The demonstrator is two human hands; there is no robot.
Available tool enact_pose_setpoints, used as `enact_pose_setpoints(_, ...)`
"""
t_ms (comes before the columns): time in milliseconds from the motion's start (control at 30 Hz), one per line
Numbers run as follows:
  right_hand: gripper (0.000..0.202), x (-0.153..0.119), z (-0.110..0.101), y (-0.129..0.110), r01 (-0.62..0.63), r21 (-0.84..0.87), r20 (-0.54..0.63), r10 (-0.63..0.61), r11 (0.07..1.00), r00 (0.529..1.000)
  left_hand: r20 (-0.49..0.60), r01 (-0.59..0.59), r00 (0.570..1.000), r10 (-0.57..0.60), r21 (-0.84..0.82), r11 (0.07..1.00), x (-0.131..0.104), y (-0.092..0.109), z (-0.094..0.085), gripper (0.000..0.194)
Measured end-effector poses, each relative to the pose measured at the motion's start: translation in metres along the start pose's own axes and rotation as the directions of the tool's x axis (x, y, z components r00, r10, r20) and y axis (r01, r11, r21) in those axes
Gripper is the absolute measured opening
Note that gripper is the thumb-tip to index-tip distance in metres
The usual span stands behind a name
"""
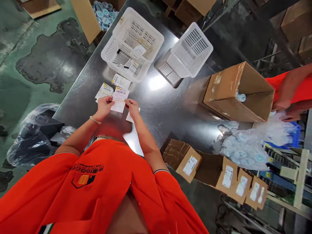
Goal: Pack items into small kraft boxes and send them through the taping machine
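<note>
My left hand (pixel 105 107) and my right hand (pixel 131 106) pinch the two sides of a white printed label (pixel 120 96), which has a yellow mark, a barcode and a thin yellowish band across it. More labels (pixel 104 91) lie on the metal table by my left fingers. Just beyond the held label is another printed label (pixel 121 81). A white slip (pixel 133 115) lies partly under my right hand. Further off stands a white perforated basket (pixel 136 73), divided inside, with papers and rubber bands in it.
A second white basket (pixel 192 52) stands on the metal table (pixel 168 107). To the right are an open carton (pixel 219 87), bagged round items (pixel 243 149) and a person's hands (pixel 282 104). Folded labelled cartons (pixel 190 164) line the near edge.
</note>
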State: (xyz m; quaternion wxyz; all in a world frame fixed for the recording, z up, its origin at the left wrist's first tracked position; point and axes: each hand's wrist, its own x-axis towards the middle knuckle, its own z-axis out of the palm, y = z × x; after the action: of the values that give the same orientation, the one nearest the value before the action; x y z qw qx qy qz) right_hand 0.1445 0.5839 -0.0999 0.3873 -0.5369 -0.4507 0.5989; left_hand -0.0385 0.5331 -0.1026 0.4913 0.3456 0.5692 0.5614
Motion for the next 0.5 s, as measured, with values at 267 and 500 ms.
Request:
enact_pose_setpoints(267, 0.048, 0.004, -0.002, 0.0069, -0.002, 0.014, 0.023, 0.001, 1.0, 1.0, -0.019, -0.015, 1.0, 0.016, 0.047, 0.999, -0.0015, 0.0047, 0.0014, 0.017)
enact_pose_setpoints(500, 0.053, 0.0044, -0.0019, 0.0081, -0.015, 0.033, 0.023, 0.015, 0.999, 1.0, -0.022, -0.045, 0.999, 0.046, 0.052, 0.998, -0.0052, 0.0045, 0.0013, 0.018)
